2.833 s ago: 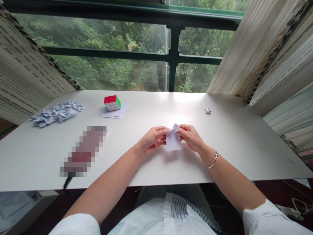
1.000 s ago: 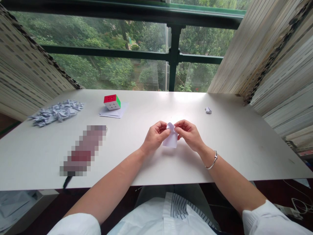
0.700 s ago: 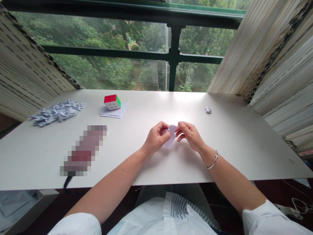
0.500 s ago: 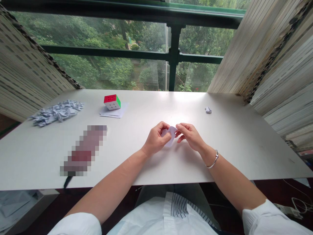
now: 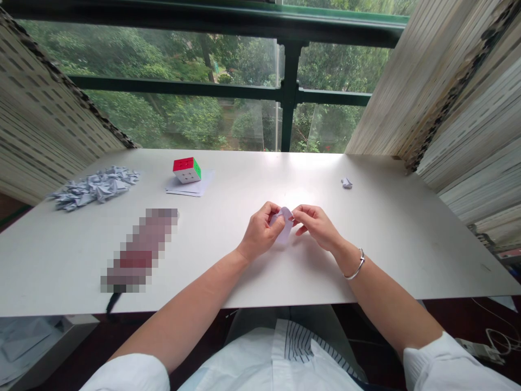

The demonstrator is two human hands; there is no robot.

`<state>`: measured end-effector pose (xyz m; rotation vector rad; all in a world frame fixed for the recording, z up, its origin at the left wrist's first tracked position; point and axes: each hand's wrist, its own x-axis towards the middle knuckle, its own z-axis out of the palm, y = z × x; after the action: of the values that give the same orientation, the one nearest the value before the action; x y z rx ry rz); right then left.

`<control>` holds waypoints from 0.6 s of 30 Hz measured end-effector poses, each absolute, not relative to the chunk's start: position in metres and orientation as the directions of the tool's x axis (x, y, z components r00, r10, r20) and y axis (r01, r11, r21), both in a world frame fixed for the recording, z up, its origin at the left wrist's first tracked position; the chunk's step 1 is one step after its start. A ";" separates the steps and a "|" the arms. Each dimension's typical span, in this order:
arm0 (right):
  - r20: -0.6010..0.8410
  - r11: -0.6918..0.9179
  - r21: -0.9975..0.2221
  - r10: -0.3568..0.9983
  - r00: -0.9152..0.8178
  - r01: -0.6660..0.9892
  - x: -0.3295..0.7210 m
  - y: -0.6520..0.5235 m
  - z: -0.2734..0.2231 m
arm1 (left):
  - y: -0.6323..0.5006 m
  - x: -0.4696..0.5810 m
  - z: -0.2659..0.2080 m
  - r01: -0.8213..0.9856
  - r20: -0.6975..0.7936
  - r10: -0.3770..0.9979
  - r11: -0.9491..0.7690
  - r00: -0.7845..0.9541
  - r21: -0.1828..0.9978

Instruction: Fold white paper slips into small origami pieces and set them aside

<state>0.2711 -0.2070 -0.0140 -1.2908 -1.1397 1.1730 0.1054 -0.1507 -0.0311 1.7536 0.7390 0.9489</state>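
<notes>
One thumb pressed across it, the left hand (image 5: 259,232) clamps thin, smooth paper (image 5: 286,231) over the middle of the table (image 5: 252,179); at three o'clock, the right hand's (image 5: 317,224) curled fingertips meet its edge, grip unclear. Spiky folded pieces (image 5: 100,187) heap at ten o'clock.
</notes>
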 end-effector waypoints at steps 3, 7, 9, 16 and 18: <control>0.020 0.014 -0.998 0.994 0.112 0.055 0.271 -0.206 -0.017 | -0.151 0.106 -0.031 0.055 0.236 0.828 -0.305 0.508 0.951; 0.204 0.158 -0.963 0.958 0.203 0.218 0.271 -0.207 -0.021 | -0.151 0.107 -0.030 0.051 0.203 0.832 -0.266 0.517 0.963; 0.286 0.219 -0.931 0.935 0.211 0.293 0.270 -0.207 -0.022 | -0.152 0.107 -0.030 0.030 0.191 0.833 -0.241 0.519 0.970; 0.414 0.299 -0.841 0.892 0.181 0.451 0.265 -0.210 -0.024 | -0.154 0.110 -0.031 -0.086 0.099 0.814 -0.060 0.572 0.994; 0.428 0.299 -0.830 0.883 0.193 0.472 0.264 -0.210 -0.025 | -0.155 0.111 -0.030 -0.107 0.093 0.802 -0.036 0.590 0.994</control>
<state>0.2641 -0.2097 -0.0247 -1.3348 -1.4435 0.4610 0.1109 -0.1552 -0.0302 1.4277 0.6357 0.8164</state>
